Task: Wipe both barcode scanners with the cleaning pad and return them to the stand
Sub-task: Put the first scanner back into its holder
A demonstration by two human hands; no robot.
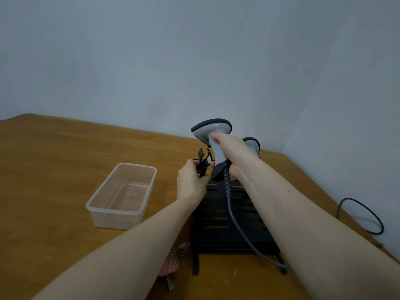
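Observation:
My right hand (232, 151) grips the handle of a grey barcode scanner (213, 128) and holds it upright over the black slatted stand (229, 215). Its grey cable (240, 232) runs down across the stand. My left hand (191, 185) holds the stand's black holder clip (203, 162) just left of the scanner's handle. A second grey scanner (252, 144) shows behind my right hand, mostly hidden. The pink checkered cleaning pad (173, 260) lies on the table beside the stand's left foot, partly under my left forearm.
A clear plastic container (123, 195) stands on the wooden table (54, 169) to the left of the stand. A loop of dark cable (363, 215) hangs past the table's right edge. A grey wall rises close behind the table.

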